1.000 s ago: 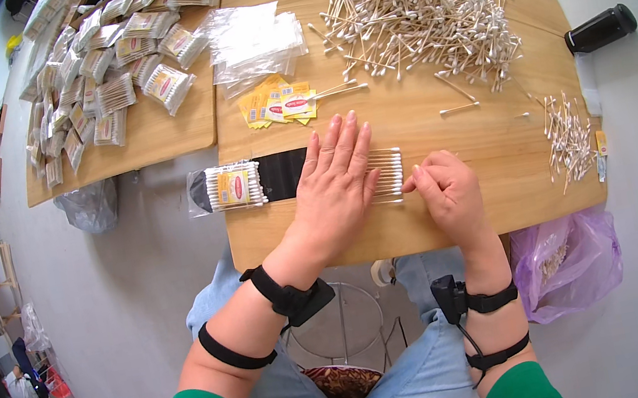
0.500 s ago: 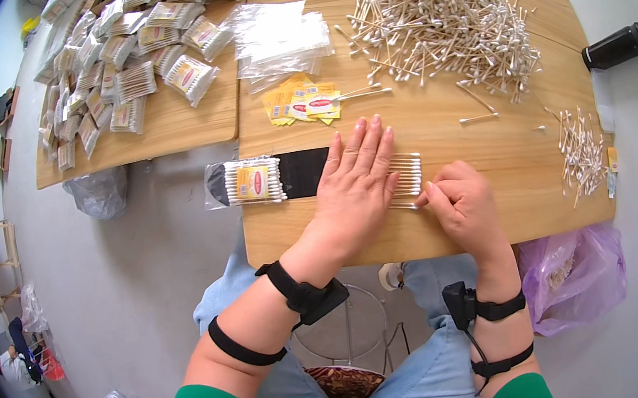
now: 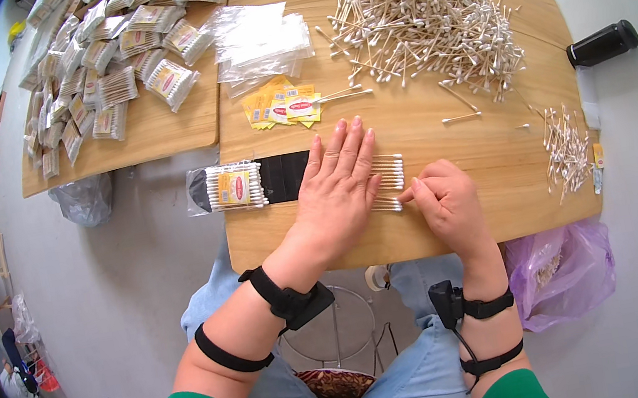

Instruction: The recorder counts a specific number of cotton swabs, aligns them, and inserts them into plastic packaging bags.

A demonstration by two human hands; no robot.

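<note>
Light wood-grained surface: large heap of loose cotton swabs at far right, smaller pile near right edge. Stack of clear bags at far left; just nearer, fanned yellow cards. Toward front, black strip overhangs left edge, bagged swab bundle at its outer end; short swab row lies partly covered. Adjoining left-hand surface carries jumbled filled packets.
</note>
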